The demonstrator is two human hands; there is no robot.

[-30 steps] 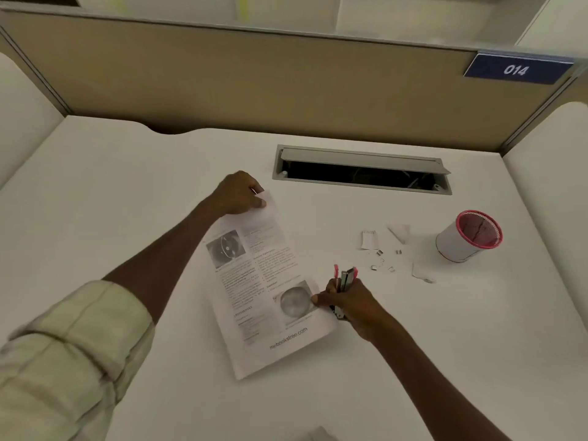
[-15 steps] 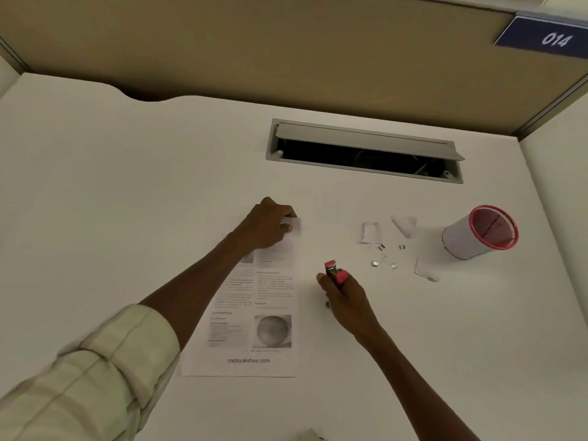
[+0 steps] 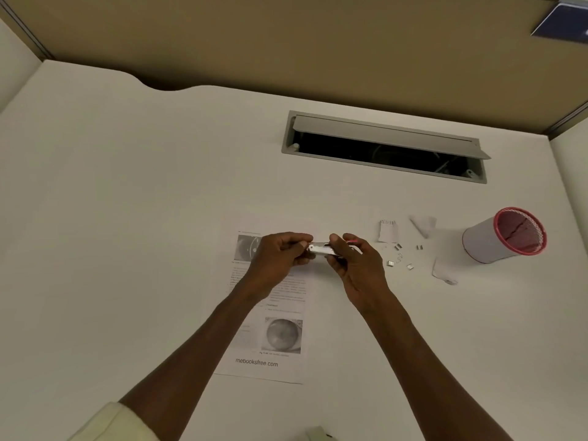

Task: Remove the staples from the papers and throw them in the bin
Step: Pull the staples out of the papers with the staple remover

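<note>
Both hands are up over the printed paper [image 3: 280, 316]: my left hand [image 3: 278, 254] pinches one end of the silver-and-pink stapler [image 3: 323, 249], and my right hand [image 3: 353, 265] curls around its other end, fingers closed on it. That sheet lies flat on the white desk [image 3: 127, 249], its top edge under my knuckles. Right of the paper sit loose staples [image 3: 399, 256] among torn paper scraps [image 3: 388, 230]. Further right of the paper lies the red-rimmed mesh bin [image 3: 506, 235], tipped on its side, mouth facing me. Beyond the paper, the cable hatch [image 3: 381, 144] gapes open.
</note>
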